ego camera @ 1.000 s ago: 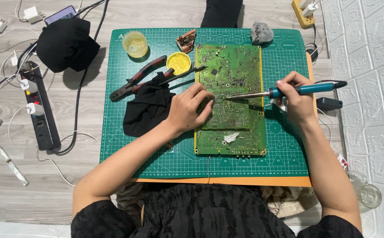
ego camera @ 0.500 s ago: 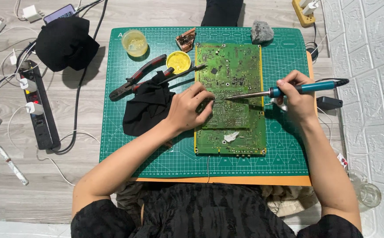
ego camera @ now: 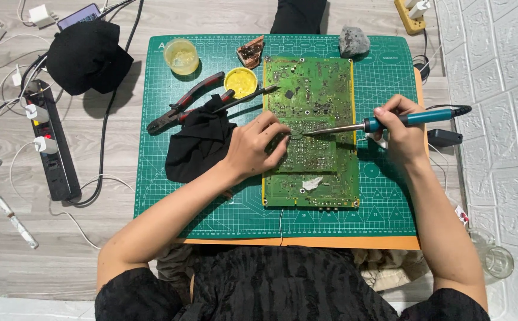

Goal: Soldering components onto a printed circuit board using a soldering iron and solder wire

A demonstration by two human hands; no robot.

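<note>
Sleeves of black fabric frame the near edge. On the green cutting mat point(ego camera: 169, 202) a green circuit board point(ego camera: 310, 119) is laid flat at its middle. The board's left half is pressed by the left hand point(ego camera: 253, 148), fingers curled upon it, nothing clasped. A blue-handled soldering iron point(ego camera: 389, 122) is gripped in the right hand point(ego camera: 402, 134), fingers closed around the handle, its tip set on the board just beside the left fingertips. Farther off are seen a black cloth point(ego camera: 199, 142), red-handled pliers point(ego camera: 184, 104), a yellow tin point(ego camera: 241, 81) and a grey stone point(ego camera: 353, 41).
</note>
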